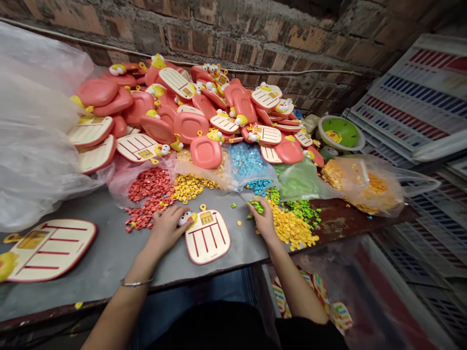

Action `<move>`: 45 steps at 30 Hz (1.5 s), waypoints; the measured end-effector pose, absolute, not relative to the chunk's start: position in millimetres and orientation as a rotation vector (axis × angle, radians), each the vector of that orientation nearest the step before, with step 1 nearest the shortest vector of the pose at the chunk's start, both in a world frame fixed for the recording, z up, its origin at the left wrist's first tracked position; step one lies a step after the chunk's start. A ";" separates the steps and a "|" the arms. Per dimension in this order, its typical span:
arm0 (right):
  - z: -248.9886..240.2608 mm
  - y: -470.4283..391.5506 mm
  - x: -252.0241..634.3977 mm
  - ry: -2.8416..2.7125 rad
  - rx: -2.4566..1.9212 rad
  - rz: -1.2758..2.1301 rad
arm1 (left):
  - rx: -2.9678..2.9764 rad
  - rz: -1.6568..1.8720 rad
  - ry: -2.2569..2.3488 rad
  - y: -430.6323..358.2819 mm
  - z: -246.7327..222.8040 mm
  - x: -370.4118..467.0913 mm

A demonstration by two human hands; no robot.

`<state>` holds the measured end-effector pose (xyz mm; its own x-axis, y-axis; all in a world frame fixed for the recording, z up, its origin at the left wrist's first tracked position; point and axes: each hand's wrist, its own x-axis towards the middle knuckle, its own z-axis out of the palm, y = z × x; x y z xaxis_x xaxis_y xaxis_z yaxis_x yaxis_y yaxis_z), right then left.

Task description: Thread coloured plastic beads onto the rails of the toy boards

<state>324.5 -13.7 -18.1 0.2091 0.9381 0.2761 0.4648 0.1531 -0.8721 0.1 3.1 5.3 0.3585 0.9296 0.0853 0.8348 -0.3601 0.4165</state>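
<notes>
A cream toy board (207,238) with red slots and a yellow duck head lies on the grey table in front of me. My left hand (166,228) grips it by the duck head, thumb and fingers about the eyes. To its right, my right hand (264,218) curls its fingers around several small green pieces (257,207). Loose green pieces (302,212) and a heap of yellow pieces (292,226) lie beside that hand. Red pieces (151,187) spill from a bag past my left hand, with gold-yellow pieces (191,187) and blue pieces (259,185) farther along.
A large pile of red-backed duck boards (193,126) rests against the brick wall (226,34). Another board (54,250) lies at the left, near a big clear plastic bag (32,126). At right are a bag of orange-yellow pieces (365,187), a green bowl (341,132) and stacked crates (419,97).
</notes>
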 end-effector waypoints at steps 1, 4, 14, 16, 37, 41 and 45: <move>-19.2 -9.4 320.5 -1.509 -1.482 0.518 | 2.323 0.439 1.559 2.8 6.0 0.3; -19.9 -3.6 316.8 -1.682 -1.507 0.449 | 2.319 0.424 1.549 1.5 9.2 1.4; -10.3 -10.9 319.2 -1.953 -1.539 0.477 | 2.317 0.405 1.552 -0.1 10.5 3.6; -8.1 -15.7 315.1 -1.978 -1.592 0.383 | 2.325 0.394 1.548 -1.1 11.4 3.6; 34.0 30.5 239.8 -2.242 -1.099 0.518 | 2.411 0.317 1.496 -5.7 12.9 5.7; 30.2 67.0 201.1 -2.395 -1.005 0.631 | 2.416 0.301 1.504 -5.7 12.8 5.3; 25.8 96.7 160.2 -2.563 -0.952 0.591 | 2.413 0.275 1.506 -4.8 14.6 6.0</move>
<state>160.2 96.7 25.8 -0.7163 0.6769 0.1695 0.5343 0.6883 -0.4906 6.0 -4.8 14.6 0.4373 0.8992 0.0116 0.8454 -0.4154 0.3358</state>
